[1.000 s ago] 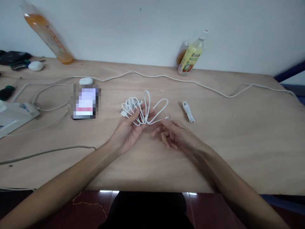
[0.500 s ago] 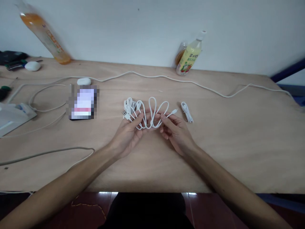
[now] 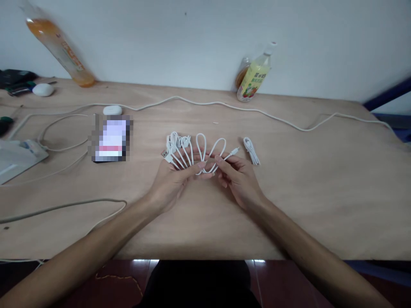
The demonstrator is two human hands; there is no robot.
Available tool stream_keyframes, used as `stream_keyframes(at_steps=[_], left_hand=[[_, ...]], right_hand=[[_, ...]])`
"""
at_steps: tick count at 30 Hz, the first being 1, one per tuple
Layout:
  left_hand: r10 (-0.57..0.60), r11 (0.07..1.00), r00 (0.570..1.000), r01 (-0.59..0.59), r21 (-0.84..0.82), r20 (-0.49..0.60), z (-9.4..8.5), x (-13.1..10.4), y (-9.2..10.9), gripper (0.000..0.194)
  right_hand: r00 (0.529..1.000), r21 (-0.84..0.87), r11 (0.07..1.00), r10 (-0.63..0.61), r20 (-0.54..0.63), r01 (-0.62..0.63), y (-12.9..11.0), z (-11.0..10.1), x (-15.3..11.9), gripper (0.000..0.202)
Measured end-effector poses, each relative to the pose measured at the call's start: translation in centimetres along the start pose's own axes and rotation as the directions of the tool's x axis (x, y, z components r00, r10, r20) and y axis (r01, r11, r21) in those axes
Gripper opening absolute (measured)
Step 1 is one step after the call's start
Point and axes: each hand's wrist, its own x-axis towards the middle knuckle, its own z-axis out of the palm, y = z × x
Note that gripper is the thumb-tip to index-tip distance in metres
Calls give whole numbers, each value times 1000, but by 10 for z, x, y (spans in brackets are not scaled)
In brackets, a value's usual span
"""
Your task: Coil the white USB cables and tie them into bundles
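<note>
A white USB charging cable (image 3: 201, 147) is spread in zigzag loops between my two hands, just above the table. My left hand (image 3: 175, 179) pinches the loops under its thumb, and the USB plug sticks out at its left side. Thumb and fingers of my right hand (image 3: 236, 175) are closed on the loops at the other end, where the small connector points up to the right. Behind my left fingers lies a coiled white cable bundle (image 3: 174, 139), partly hidden. Another folded white cable (image 3: 251, 150) rests on the table just beyond my right hand.
A phone (image 3: 112, 139) and a white case (image 3: 112, 110) lie to the left, near a power strip (image 3: 24, 164). An orange drink bottle (image 3: 61, 51) and a yellow-labelled bottle (image 3: 255, 77) lean by the wall. A long white cord (image 3: 221, 103) crosses the table's back.
My left thumb has slid right across the loops, toward my right hand, and now covers more of them. My right hand has stayed almost where it was.
</note>
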Motion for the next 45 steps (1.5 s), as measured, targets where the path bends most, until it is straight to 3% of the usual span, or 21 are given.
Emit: stream_keyframes(at_steps=[5,14,23,29,40,45], left_hand=[[4,995,999,-1,97,-36,-3,-1,-1,35],[-61,995,995,54,80,83,-4,-2,-1,25],[-138,989,982,130,73,126,-6,-2,-2,34],[-195,978,956,172,118,221,-7,-2,1,44],[-209,976,951,189,106,228,-7,-2,3,41],[-220,973,951,200,112,216,-7,-4,4,52]], right_hand=[[999,-51,999,-14,34,16,-1,-2,1,37],[996,-82,996,-17,88,24,-5,-11,4,41],[992,-80,996,40,118,-31,-5,-11,4,55],[987,-70,993,106,125,-98,-13,-11,1,57],[989,-193,973,-104,106,124,-20,-11,-4,43],[989,-172,976,-121,84,134,-21,-9,-6,31]])
